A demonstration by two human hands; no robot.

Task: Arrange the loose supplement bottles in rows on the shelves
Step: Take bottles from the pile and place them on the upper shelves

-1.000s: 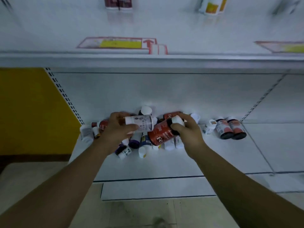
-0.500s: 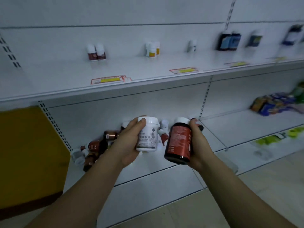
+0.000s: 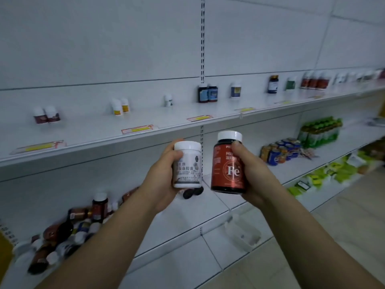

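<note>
My left hand (image 3: 161, 180) is wrapped around a white bottle (image 3: 188, 164), upright, thumb across its label. My right hand (image 3: 253, 174) is clamped on a red bottle (image 3: 228, 165) marked Fe, white cap up, just beside the white one but not touching. Below and left of my left hand, the loose bottles (image 3: 68, 232) lie heaped on the lower shelf (image 3: 187, 222). Above both hands, the upper shelf (image 3: 145, 119) carries small upright groups

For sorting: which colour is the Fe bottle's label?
Red label, white cap, on the Fe bottle; head view.
</note>
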